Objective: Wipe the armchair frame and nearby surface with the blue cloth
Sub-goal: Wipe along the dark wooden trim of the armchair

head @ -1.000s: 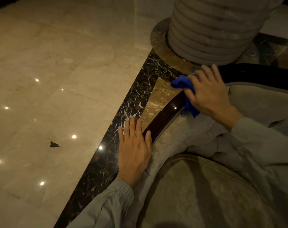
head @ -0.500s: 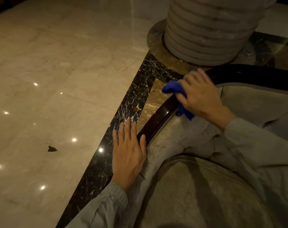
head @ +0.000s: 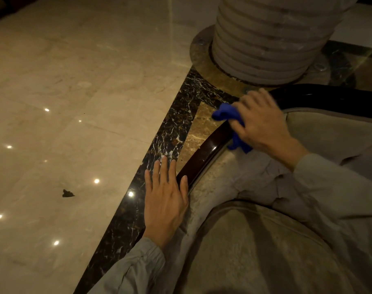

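Observation:
The armchair has a glossy dark wooden frame curving along the top of its beige padded back. My right hand grips the crumpled blue cloth and presses it on the frame at the bend. Part of the cloth hangs out below my palm. My left hand lies flat with fingers together on the lower stretch of the frame and the chair's edge, holding nothing. The beige seat cushion fills the lower right.
A ribbed stone column on a round base stands close behind the chair. The polished beige marble floor has a dark veined border strip beside the chair. A small dark scrap lies on the floor at left.
My right hand slid the blue cloth down along the frame toward my left hand, then stayed near the bend. My left hand has kept its place on the frame.

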